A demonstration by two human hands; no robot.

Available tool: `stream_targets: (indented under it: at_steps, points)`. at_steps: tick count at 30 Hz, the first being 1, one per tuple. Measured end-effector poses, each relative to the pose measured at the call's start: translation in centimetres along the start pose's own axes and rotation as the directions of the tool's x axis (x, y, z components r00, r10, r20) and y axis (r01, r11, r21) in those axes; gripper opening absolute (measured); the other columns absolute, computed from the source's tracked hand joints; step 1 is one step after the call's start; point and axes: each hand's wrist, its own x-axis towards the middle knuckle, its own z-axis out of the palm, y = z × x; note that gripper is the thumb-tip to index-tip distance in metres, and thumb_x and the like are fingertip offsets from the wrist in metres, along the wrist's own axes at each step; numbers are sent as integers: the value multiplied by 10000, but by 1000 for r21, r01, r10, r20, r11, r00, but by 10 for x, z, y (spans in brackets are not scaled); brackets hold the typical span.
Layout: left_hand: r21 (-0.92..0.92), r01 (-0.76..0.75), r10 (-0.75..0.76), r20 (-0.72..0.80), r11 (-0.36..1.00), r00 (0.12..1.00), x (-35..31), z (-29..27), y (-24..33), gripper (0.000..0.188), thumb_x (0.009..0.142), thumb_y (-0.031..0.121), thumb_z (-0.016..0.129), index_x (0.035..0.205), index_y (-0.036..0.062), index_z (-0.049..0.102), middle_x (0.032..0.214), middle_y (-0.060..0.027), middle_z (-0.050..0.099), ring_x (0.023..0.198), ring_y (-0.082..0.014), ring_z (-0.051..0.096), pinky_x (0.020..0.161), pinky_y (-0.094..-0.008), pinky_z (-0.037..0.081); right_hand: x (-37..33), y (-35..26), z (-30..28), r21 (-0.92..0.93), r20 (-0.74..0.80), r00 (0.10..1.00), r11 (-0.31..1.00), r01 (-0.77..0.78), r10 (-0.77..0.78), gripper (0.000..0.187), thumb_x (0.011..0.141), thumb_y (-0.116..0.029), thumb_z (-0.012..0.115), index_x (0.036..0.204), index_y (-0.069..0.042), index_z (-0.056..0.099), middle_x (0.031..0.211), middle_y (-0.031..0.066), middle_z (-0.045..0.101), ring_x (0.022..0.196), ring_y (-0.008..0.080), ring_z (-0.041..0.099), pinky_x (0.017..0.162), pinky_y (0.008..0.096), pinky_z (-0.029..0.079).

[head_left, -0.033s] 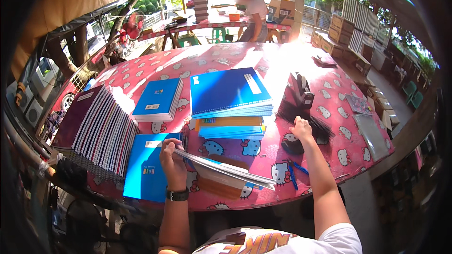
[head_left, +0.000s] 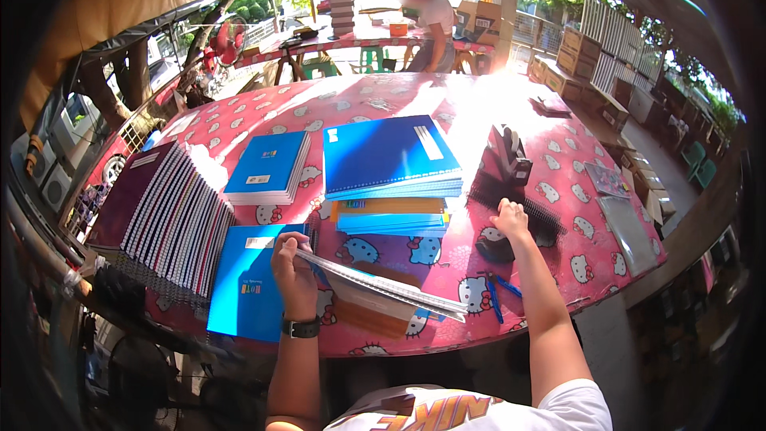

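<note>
My left hand (head_left: 294,275), a dark watch on its wrist, is closed around one end of an unbound notebook (head_left: 391,287). The notebook is tilted, its white page edges with a row of punched holes facing up. My right hand (head_left: 511,218) reaches over a pile of black spiral binding coils (head_left: 538,219), fingers bent and pinched at the near side of the pile; the fingertips are partly hidden. A blue notebook (head_left: 243,291) lies flat beside my left hand. Blue-handled pliers (head_left: 498,297) rest below my right hand.
Left stands a tall stack of spiral notebooks (head_left: 171,219). Further in are a small blue notebook stack (head_left: 267,168) and loose blue covers (head_left: 391,152). A black tape dispenser (head_left: 511,156) stands behind the coils; plastic sleeves (head_left: 629,231) lie right. Another person (head_left: 435,24) is at the far table.
</note>
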Motion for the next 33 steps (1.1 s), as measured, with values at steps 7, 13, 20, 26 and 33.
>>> stream_targets:
  at_steps: [7,13,20,26,33]
  points:
    - [-40,39,-36,76,998,996,24,-11,-20,167,829,149,502,826,8,591,735,-11,523,679,-82,460,630,-225,348,-1,-5,-13,-135,-68,990,984,114,-124,328,745,-257,684,945,-30,558,970,162,612,995,333,563,846,434,465]
    - [117,22,-39,144,993,989,27,-11,-7,334,870,138,460,1166,-6,520,1051,-100,575,848,-100,515,726,-227,389,-10,7,-65,104,-391,849,899,425,-356,254,769,31,446,1008,-40,493,849,172,602,776,340,602,680,424,488]
    - [588,-742,240,707,321,665,-76,55,36,878,754,648,534,1439,230,178,1463,-172,224,1386,-341,29,990,-585,-194,-126,-29,-183,853,-468,882,285,437,49,388,858,-160,509,1229,-59,457,753,25,497,560,82,439,498,224,369]
    - [605,-768,55,777,211,628,-112,76,6,662,756,595,540,1265,174,496,902,-40,461,1080,-221,439,1019,-634,-44,-206,-42,-157,913,-252,881,205,354,-401,407,942,-314,456,1257,-56,438,706,-1,468,542,34,367,490,177,308]
    - [590,-777,81,783,220,617,-104,85,-8,418,771,446,549,1047,135,587,984,-53,517,1099,-255,459,1013,-635,-17,-255,-56,-156,947,38,880,298,119,-473,282,945,-140,448,1208,-45,487,764,24,504,633,81,441,549,209,355]
